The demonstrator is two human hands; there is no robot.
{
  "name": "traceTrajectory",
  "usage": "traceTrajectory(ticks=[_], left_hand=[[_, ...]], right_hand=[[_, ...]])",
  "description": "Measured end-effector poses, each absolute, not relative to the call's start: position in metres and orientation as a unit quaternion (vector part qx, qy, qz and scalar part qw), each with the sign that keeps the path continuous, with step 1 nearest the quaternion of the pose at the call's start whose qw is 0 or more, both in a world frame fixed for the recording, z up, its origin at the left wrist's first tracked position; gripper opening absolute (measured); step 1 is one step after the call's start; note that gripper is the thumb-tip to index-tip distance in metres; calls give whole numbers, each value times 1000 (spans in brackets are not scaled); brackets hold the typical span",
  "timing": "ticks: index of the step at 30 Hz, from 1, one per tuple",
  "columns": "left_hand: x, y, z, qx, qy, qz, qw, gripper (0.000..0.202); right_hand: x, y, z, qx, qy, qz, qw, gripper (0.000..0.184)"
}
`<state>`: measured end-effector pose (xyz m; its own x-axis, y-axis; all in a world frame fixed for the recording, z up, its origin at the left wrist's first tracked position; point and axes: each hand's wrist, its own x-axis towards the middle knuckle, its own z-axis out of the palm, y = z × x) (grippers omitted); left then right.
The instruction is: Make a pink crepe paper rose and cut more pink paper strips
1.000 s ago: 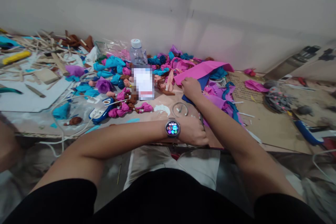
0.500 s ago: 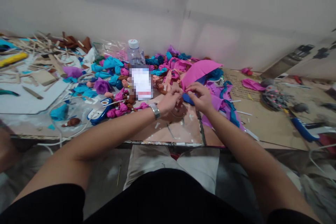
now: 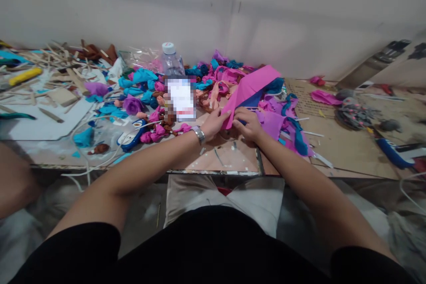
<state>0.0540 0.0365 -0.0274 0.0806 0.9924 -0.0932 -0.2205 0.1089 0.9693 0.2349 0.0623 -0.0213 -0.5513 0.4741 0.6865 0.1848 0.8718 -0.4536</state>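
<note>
At the far left of the table [image 3: 233,159] lay a heap of wooden sticks [image 3: 49,57] and a yellow tool [image 3: 25,75], with a white board [image 3: 40,124] nearer to me. Further in, a white cable [image 3: 96,142] looped past a blue-and-white device [image 3: 131,137], and a purple paper rose [image 3: 132,105] sat among twisted pink and teal scraps. A clear plastic bottle [image 3: 170,60] stood upright behind them, near the wall. My left hand [image 3: 216,123], a metal watch band [image 3: 199,134] on its wrist, had thumb and fingers pinched on the near end of the pink paper sheet [image 3: 248,88]. That sheet ran up and away from me toward the right, raised over the pile with a dark blue sheet [image 3: 253,100] just under it. My right hand [image 3: 248,125] was just beside the left, fingers curled tight on that same near end. To its right trailed purple and teal strips [image 3: 293,128], then a brown cardboard panel [image 3: 333,151] and a grey bundle [image 3: 353,115] well apart.
</note>
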Motion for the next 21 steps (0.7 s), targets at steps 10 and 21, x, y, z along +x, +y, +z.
traceTrajectory(ticks=[10, 21], left_hand=[[55, 33, -25, 498, 457, 497, 544, 23], [51, 37, -29, 500, 424, 525, 543, 26]], right_hand=[[226, 56, -23, -252, -842, 120, 462, 38], [223, 54, -27, -280, -829, 124, 469, 9]])
